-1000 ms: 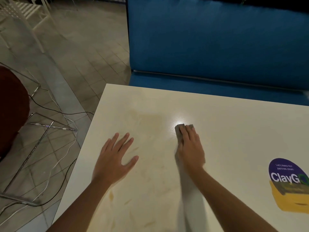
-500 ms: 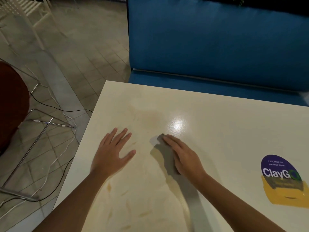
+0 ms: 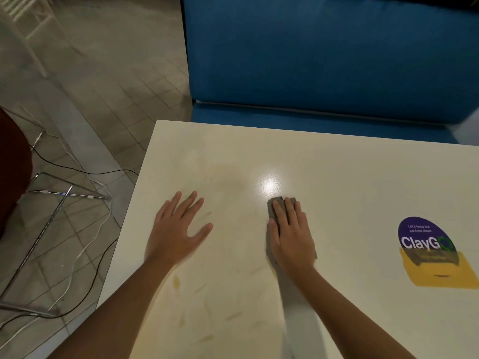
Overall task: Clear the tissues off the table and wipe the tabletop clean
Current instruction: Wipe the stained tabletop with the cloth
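My right hand (image 3: 291,233) lies flat on a grey wiping cloth (image 3: 272,206), pressing it onto the cream tabletop (image 3: 350,182) near a bright light reflection. The cloth's front end shows past my fingertips; a pale strip of it trails back under my forearm. To the left, my left hand (image 3: 178,229) rests palm down on the table with its fingers spread, holding nothing. Brownish stains and streaks (image 3: 176,281) mark the tabletop around and behind my left hand. No tissues are in view.
A purple and yellow "ClayGo" sticker (image 3: 427,251) is on the table at the right. A blue cushioned bench (image 3: 324,60) stands behind the far edge. On the tiled floor at the left are cables (image 3: 85,221), a metal chair frame (image 3: 49,224) and a dark red seat (image 3: 13,167).
My right hand slid the cloth left and toward me, then pushed it back to the right and away, near the light reflection. My left hand stayed planted.
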